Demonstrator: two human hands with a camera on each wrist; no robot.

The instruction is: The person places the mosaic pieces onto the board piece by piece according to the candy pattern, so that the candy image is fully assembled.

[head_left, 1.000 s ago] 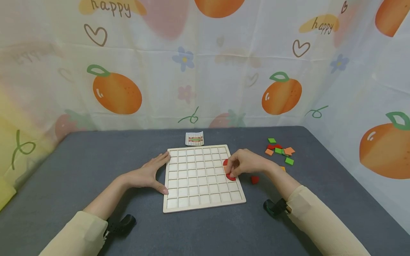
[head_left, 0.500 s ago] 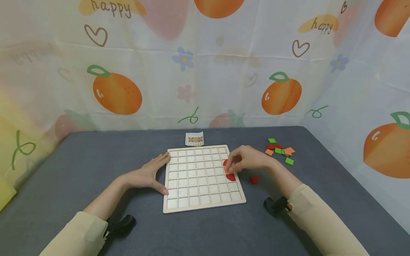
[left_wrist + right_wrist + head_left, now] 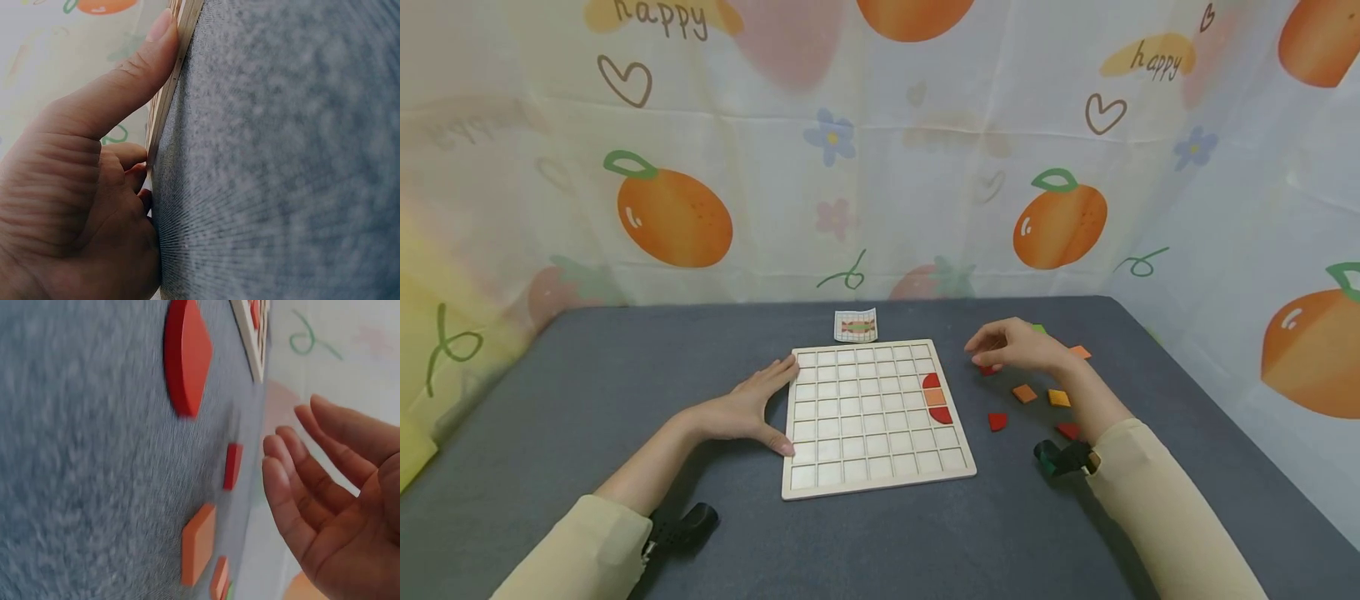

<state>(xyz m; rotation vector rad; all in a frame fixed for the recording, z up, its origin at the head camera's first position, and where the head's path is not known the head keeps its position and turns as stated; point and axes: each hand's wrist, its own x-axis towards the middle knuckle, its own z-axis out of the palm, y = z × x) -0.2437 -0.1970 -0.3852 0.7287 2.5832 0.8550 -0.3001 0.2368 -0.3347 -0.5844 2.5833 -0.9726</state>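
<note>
The background is filled by a pale curtain (image 3: pixel 767 187), printed with oranges, hearts and the word "happy", and below it a dark grey surface (image 3: pixel 880 550) is spread. Clock directions are taken from the centre of the head view's pale wooden board (image 3: pixel 854 472), which is laid flat mid-surface and divided into square cells. At 9 o'clock, the board's edge is touched by the left hand (image 3: pixel 748 412), its thumb and fingers spread wide apart along that side. At 2 o'clock, the right hand (image 3: pixel 1018 346) is held above the surface, fingers loosely bent and parted from the thumb. A small red tile (image 3: pixel 987 370) is seen beneath its fingertips; in the right wrist view the two are separated by a gap.

Toward 3 o'clock, in the board's outermost column, an orange square (image 3: pixel 934 397) is set between an upper red piece (image 3: pixel 932 381) and a lower red piece (image 3: pixel 941 414). Beyond the rim, at 3 o'clock, a red wedge (image 3: pixel 997 422), a loose orange tile (image 3: pixel 1024 392) and a yellow tile (image 3: pixel 1059 398) are scattered. At 12 o'clock, a patterned card (image 3: pixel 855 326) is placed just beyond the board.
</note>
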